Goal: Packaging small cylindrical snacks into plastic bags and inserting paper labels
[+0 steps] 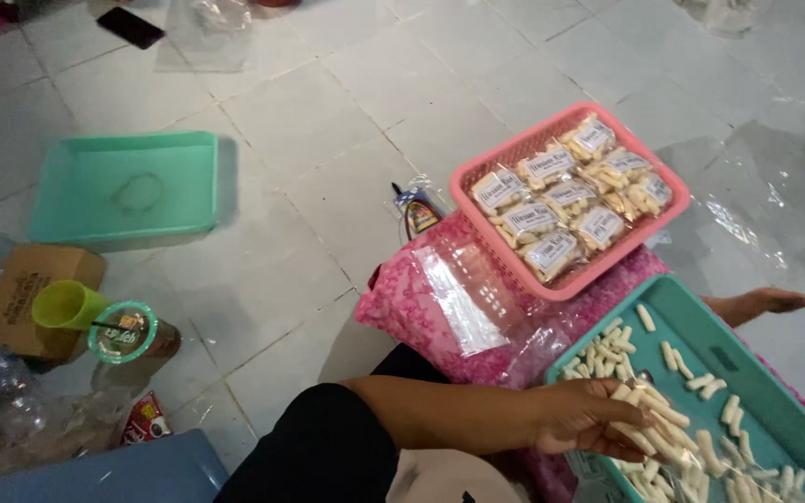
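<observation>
The left hand (579, 414), its grip closed on several white snack sticks (649, 419), is gathering them over the teal tray (757, 373), just below the pink basket (566, 284) of filled packets; the right hand is not in view.

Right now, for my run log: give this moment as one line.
hand: grasping snack sticks | in: teal tray | nearby: pink basket of packets | other hand: unseen

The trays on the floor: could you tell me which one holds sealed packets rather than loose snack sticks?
The pink basket tray, resting on pink cloth; the right teal tray holds loose sticks, the left one none.
</observation>
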